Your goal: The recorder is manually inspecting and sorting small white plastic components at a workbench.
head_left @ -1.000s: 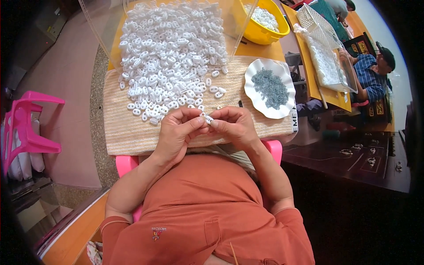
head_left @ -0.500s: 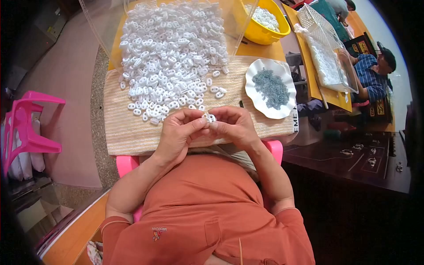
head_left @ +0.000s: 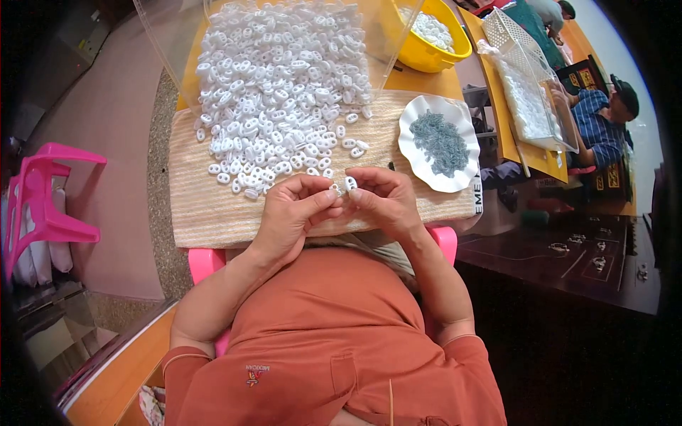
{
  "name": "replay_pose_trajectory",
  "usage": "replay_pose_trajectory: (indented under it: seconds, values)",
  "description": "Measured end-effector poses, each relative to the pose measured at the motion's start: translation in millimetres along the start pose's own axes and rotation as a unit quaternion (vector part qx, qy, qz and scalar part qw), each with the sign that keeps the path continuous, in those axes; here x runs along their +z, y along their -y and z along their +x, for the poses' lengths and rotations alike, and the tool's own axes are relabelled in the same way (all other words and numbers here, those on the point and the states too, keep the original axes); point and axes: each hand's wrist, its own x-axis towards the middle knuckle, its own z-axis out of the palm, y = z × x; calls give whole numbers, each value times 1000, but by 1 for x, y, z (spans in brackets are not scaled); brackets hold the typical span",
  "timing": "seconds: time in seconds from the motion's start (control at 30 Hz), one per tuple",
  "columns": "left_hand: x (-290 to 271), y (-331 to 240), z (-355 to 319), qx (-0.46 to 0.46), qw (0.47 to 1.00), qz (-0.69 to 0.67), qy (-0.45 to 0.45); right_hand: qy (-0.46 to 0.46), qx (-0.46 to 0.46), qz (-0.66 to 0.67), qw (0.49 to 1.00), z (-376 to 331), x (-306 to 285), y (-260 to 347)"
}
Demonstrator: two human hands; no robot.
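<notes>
Two pinches are working close together, presumably for control: our right hand [head_left: 388,201] is clamping a white oval [head_left: 350,184], our left hand [head_left: 295,209] pinching something tiny [head_left: 335,188] we are not making out. Beyond, likely for easy reach, smooth two-holed ovals [head_left: 277,92] are lying heaped near a wavy-rimmed plate [head_left: 407,135] bearing wiry grey pieces [head_left: 439,142].

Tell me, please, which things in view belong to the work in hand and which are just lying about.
Seemingly part of the work:
white two-holed piece in the right grip
loose pile of white pieces
scalloped white plate
grey pieces on that plate
perhaps the yellow basin

Apparently just lying about:
pink seat at the left
small dark item by the plate
</notes>
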Motion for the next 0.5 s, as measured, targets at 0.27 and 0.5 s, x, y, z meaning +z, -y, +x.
replay_pose_trajectory:
  seconds: [0.27, 0.5]
  values:
    - [0, 0, 0, -3, 1000, 9, -1, -5, -12, -9, 1000, 0, -2, -3]
    - [0, 1, 1, -4, 1000, 17, 2, 10, -7, -39, 999, -1, -1, 0]
